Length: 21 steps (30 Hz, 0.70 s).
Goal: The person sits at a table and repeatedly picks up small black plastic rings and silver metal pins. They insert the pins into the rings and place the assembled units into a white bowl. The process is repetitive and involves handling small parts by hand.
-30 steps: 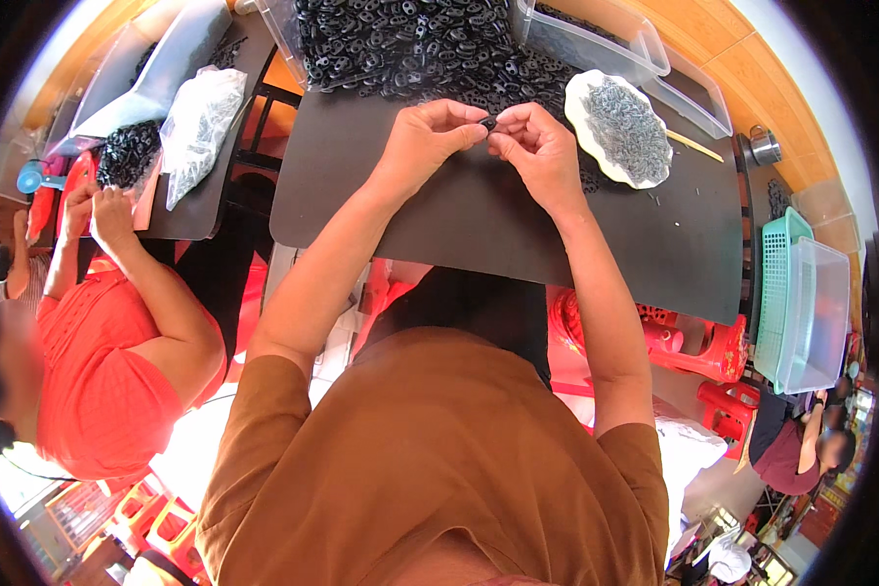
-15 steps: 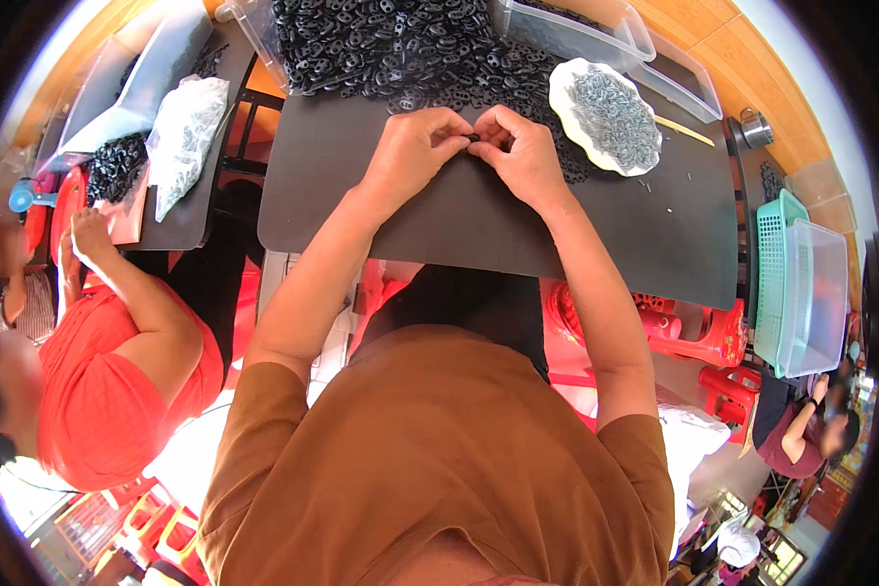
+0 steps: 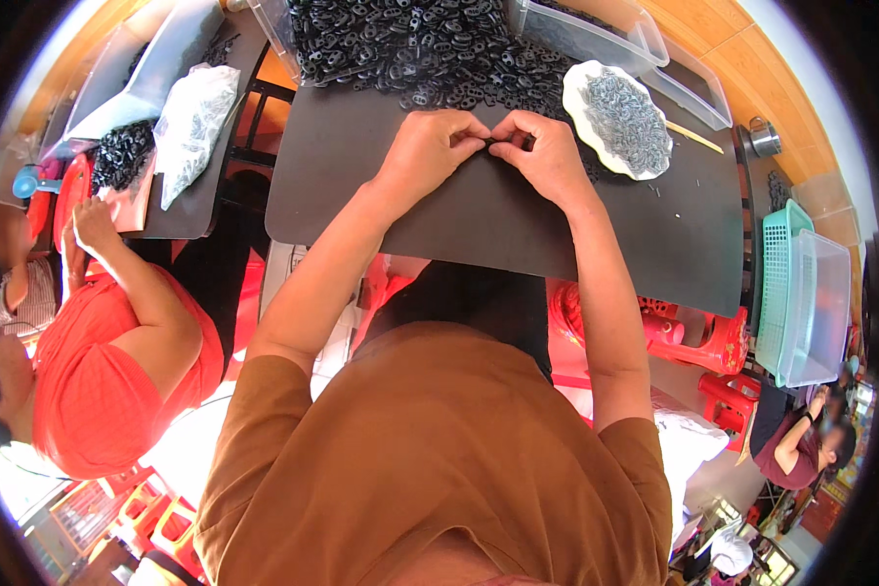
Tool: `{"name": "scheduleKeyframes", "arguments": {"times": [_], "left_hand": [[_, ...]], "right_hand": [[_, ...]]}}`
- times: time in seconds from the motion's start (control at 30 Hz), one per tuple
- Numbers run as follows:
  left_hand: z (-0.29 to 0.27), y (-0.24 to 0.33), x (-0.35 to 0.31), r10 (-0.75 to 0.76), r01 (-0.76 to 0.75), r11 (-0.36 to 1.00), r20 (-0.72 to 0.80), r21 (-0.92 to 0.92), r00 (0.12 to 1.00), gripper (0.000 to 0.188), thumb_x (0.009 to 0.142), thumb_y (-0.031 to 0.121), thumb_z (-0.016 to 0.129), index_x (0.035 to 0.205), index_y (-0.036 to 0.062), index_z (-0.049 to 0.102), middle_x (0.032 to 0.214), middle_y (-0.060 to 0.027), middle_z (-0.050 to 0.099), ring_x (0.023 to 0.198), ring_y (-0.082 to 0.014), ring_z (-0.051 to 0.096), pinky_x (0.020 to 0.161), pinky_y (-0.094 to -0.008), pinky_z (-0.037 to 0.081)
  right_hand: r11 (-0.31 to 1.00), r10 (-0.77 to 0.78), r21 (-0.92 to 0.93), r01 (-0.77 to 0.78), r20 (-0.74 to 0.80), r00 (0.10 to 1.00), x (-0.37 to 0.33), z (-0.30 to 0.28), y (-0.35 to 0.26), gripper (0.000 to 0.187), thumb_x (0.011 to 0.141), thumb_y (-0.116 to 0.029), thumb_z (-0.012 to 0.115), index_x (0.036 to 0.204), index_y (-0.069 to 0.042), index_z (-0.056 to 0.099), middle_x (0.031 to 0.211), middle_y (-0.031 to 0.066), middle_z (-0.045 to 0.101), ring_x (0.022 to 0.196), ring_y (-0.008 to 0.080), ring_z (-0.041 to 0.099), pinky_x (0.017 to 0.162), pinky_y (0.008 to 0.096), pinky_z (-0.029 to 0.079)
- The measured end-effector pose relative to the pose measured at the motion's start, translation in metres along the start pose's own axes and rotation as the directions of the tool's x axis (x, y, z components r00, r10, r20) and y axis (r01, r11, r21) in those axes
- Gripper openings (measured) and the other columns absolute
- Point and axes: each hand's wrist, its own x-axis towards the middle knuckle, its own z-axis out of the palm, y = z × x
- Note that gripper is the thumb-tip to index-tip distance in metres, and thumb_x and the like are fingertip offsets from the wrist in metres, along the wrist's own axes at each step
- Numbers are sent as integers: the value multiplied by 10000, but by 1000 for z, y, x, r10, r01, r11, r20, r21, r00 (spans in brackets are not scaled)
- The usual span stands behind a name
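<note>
Over the dark table [image 3: 391, 220], my left hand [image 3: 434, 148] and my right hand [image 3: 540, 154] meet fingertip to fingertip. Thumb and forefinger of each pinch a small black plastic piece [image 3: 488, 141], mostly covered by the fingers. Just beyond them spreads a big heap of black oval plastic pieces with holes [image 3: 400, 49]. To the right of my right hand stands a white scalloped dish [image 3: 570, 96], filled with small, thin grey metal pieces [image 3: 627, 119] whose exact kind is too small to tell.
Clear plastic bins [image 3: 591, 34] stand at the back. A yellow stick [image 3: 695, 137] lies beside the dish. Right of the table are a green basket [image 3: 777, 293] and a clear tub [image 3: 818, 308]. At left, a person in red [image 3: 117, 361] sits by another table with a plastic bag [image 3: 197, 127].
The view has shifted slightly, so the table and dish appear a little to the right and lower. Both hands keep their pinch, with the black piece now more hidden between the fingertips.
</note>
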Motion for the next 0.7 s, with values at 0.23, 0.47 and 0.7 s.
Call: {"name": "scheduleKeyframes", "arguments": {"times": [0.23,0.47,0.7], "left_hand": [[0,-3,2,-1,1,1000,-4,-29,1000,127,856,81,715,969,28,736,853,-75,727,766,-134,688,720,-279,548],[1,-2,2,-49,49,998,9,-42,999,123,855,69,714,969,30,739,856,-64,734,782,-117,690,726,-276,549],[2,-6,2,-35,36,998,6,-60,999,129,859,70,710,977,29,742,863,-59,739,782,-112,688,732,-268,549]], "right_hand": [[999,24,35,-24,7,1000,0,1,0,160,763,-21,739,907,-20,669,763,56,681,650,132,594,635,280,487],[1000,18,23,-18,4,1000,0,2,2,163,778,-21,729,929,-21,669,770,60,690,670,136,620,661,279,503],[999,10,34,-10,25,1000,1,-2,4,106,804,-49,714,898,-11,682,784,74,702,708,145,651,688,289,510]]}}
